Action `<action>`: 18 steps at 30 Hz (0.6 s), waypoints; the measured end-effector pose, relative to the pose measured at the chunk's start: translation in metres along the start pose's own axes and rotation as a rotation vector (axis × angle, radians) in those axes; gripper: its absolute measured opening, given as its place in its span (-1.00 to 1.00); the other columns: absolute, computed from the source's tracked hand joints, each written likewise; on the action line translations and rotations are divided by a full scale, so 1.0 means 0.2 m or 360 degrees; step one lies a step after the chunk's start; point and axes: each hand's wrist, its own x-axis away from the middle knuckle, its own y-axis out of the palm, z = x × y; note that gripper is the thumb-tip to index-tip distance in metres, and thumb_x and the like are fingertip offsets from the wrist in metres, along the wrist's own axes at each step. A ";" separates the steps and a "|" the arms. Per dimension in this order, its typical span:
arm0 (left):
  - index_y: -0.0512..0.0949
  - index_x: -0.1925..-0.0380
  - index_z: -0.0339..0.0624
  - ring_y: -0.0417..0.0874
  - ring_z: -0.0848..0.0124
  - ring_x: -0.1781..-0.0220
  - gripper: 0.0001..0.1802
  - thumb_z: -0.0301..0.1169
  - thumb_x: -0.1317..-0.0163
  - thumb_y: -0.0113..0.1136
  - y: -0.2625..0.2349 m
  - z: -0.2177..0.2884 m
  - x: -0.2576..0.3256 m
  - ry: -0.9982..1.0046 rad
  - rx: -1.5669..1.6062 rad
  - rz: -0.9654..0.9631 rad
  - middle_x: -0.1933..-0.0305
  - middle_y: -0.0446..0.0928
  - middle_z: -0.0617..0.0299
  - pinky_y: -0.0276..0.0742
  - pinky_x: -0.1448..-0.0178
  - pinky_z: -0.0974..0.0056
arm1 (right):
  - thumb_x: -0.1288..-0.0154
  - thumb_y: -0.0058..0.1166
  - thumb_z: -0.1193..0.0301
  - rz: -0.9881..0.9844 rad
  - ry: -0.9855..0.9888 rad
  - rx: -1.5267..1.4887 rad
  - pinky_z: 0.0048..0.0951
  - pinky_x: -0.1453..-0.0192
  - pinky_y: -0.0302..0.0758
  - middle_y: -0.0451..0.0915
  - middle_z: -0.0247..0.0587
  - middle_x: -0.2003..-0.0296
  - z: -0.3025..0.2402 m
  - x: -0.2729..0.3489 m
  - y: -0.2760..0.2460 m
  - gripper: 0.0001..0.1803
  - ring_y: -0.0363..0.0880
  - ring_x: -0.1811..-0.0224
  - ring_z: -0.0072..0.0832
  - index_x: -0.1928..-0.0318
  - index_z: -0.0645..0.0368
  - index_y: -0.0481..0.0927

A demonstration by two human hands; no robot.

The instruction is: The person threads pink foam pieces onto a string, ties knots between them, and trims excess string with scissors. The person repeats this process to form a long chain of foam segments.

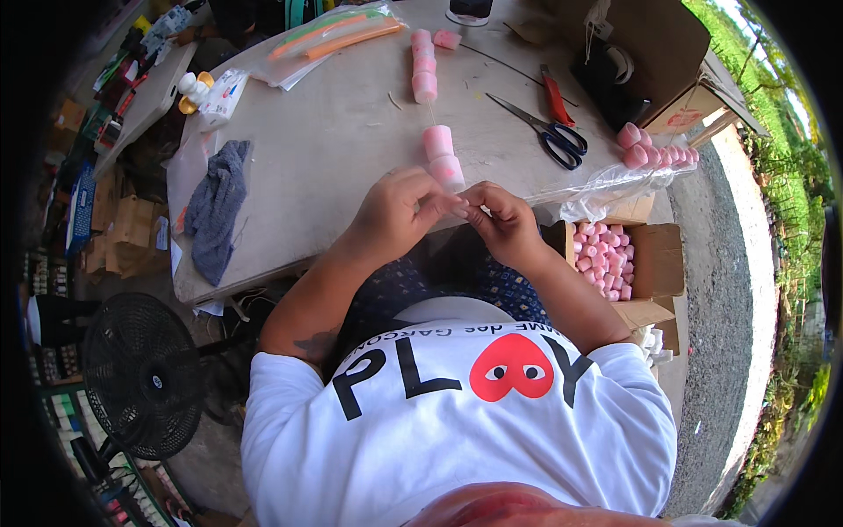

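Observation:
A row of pink cylinder-shaped pieces runs down the table toward me. Several sit in a far group (424, 66), and two make up a near group (439, 145). A thin strand or rod shows in the gap between the groups. Just below the nearest piece, my left hand (399, 215) has thumb and fingers pinched together. My right hand (507, 227) meets it there, also pinching at the fingertips. Whatever lies between the fingertips is too small to make out. One more pink piece (447, 39) lies beside the row's far end, by a long thin dark rod (505, 66).
Scissors (553, 140) and a red-handled tool (555, 95) lie right of the row. More pink pieces (650, 154) sit at the right edge, above a cardboard box (659, 259) of them. A grey cloth (219, 211) lies left; a black fan (145, 373) stands lower left.

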 end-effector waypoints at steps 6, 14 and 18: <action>0.51 -0.03 -0.05 0.23 0.15 -0.41 -0.65 -0.45 -0.20 0.17 0.10 -0.14 -0.17 0.0316 -0.0583 -0.0400 -0.19 0.43 0.24 -0.04 -0.49 -0.07 | -0.38 0.01 0.56 0.0325 0.0050 -0.0483 -0.63 0.09 0.45 0.61 -0.32 0.28 0.02 -0.03 -0.04 -0.88 0.51 0.21 -0.67 0.13 0.31 0.56; 0.30 -0.28 0.17 0.04 0.10 -0.51 -0.29 -0.36 -0.08 0.31 0.09 -0.26 -0.36 -0.0170 -0.0761 -0.0514 -0.33 0.34 0.23 -0.22 -0.52 -0.13 | -0.38 0.04 0.48 0.0379 0.0201 -0.0544 -0.64 0.14 0.44 0.60 -0.36 0.32 -0.01 0.05 -0.13 -0.87 0.50 0.25 -0.68 0.16 0.29 0.56; 0.28 -0.29 0.12 0.05 0.11 -0.51 -0.25 -0.42 -0.06 0.33 0.09 -0.21 -0.30 -0.0221 -0.0580 -0.0325 -0.35 0.31 0.13 -0.25 -0.52 -0.11 | -0.37 0.07 0.45 0.0453 0.0321 -0.0571 -0.64 0.17 0.44 0.59 -0.37 0.35 -0.02 0.04 -0.13 -0.84 0.51 0.27 -0.69 0.13 0.28 0.58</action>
